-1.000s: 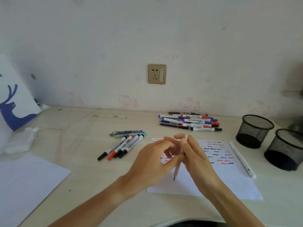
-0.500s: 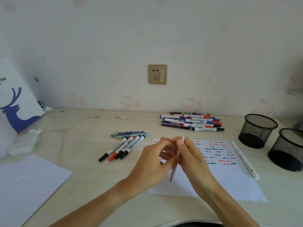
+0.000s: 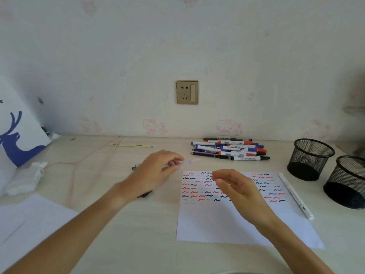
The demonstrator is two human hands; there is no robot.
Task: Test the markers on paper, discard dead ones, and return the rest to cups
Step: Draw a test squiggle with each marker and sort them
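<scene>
Head view shows your left hand (image 3: 158, 171) above the bench (image 3: 138, 244), pinching a pale, blurred pen (image 3: 189, 162) that points toward the marker pile (image 3: 229, 150). Your right hand (image 3: 237, 188) hovers over the test paper (image 3: 227, 220) with fingertips pinched together; whether they hold anything, I cannot tell. Two mesh cups (image 3: 310, 158) stand at the right.

black mesh cups (image 3: 314, 147), red-blue-black squiggled paper (image 3: 217, 224)

The hands separated: the left hand (image 3: 156, 173) carried the pale pen (image 3: 188, 162) off leftward, blurred, while the right hand (image 3: 235, 186) stayed above the paper (image 3: 217, 224), empty.
</scene>
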